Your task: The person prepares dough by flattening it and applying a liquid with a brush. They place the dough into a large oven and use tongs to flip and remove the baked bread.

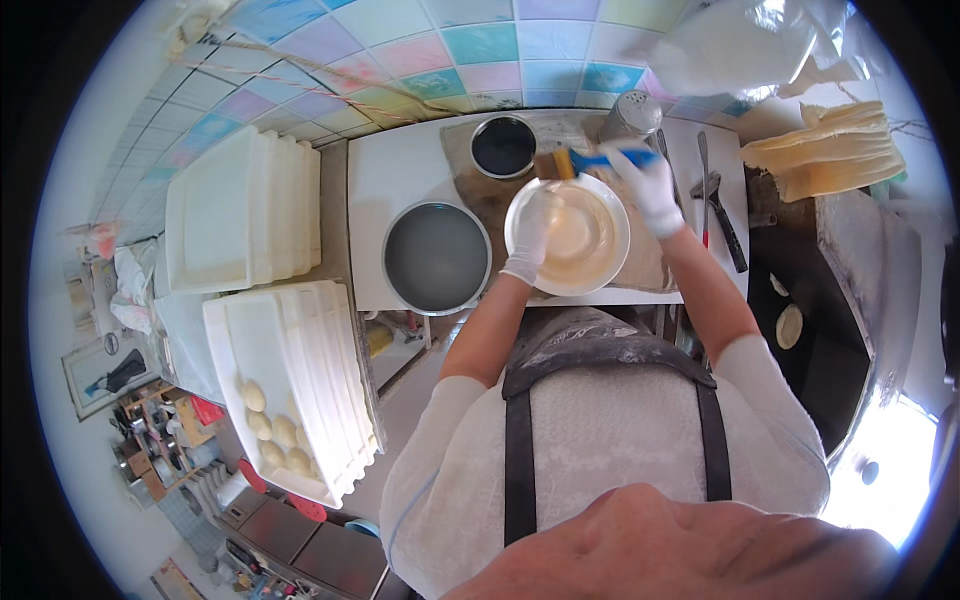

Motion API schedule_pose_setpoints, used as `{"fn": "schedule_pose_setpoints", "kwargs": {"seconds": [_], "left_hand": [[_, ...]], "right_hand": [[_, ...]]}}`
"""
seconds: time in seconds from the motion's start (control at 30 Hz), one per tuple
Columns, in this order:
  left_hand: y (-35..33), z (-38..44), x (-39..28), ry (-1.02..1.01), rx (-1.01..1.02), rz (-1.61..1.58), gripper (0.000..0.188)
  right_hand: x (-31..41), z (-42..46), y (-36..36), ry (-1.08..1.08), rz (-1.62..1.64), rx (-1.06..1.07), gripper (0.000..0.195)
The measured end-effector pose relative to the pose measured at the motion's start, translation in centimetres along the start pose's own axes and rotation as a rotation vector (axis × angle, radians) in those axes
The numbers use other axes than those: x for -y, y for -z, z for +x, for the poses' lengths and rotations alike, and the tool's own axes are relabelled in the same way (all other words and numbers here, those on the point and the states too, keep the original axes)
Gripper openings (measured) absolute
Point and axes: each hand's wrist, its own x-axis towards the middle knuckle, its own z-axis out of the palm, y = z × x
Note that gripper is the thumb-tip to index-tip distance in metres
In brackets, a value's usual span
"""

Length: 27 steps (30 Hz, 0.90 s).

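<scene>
My gloved right hand (646, 180) is closed round the blue handle of a pastry brush (581, 161), whose bristles are over the far rim of a white bowl (619, 255). Inside the bowl is a pale liquid. My left hand (534, 232), in a white glove and blurred, lies at the bowl's left side; whether it grips the rim does not show. Behind the bowl stands a round container of dark liquid (504, 146). A larger metal pot (437, 256) with greyish contents is to the left.
A shaker with a perforated lid (637, 114) stands at the back. A scraper (724, 221) lies at the table's right. Stacked white trays (217, 217) and another stack holding dough balls (259, 425) are left. Right is a dark cooking surface with flat dough pieces (789, 326).
</scene>
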Motion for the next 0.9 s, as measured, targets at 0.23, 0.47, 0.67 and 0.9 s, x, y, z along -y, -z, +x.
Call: {"fn": "schedule_pose_setpoints", "kwargs": {"seconds": [0.23,0.47,0.67,0.9], "left_hand": [[-5.0,-0.8,-1.2,-0.528,0.401,1.494,0.072],[-1.5,-4.1,-2.5,-0.387,0.168,1.234,0.068],[9.0,-8.1,-8.9,0.313,-0.137,1.493,0.066],[10.7,-7.5,-9.2,-0.204,0.026,1.79,0.072]], "right_hand": [[-4.2,8.9,-5.6,-0.114,-0.543,-0.05,0.029],[-11.8,-1.3,-4.1,0.135,-0.577,0.093,0.063],[-10.1,-5.8,-3.6,0.259,-1.277,0.743,0.075],[-10.5,-7.2,0.1,0.261,-1.218,0.415,0.08]]}}
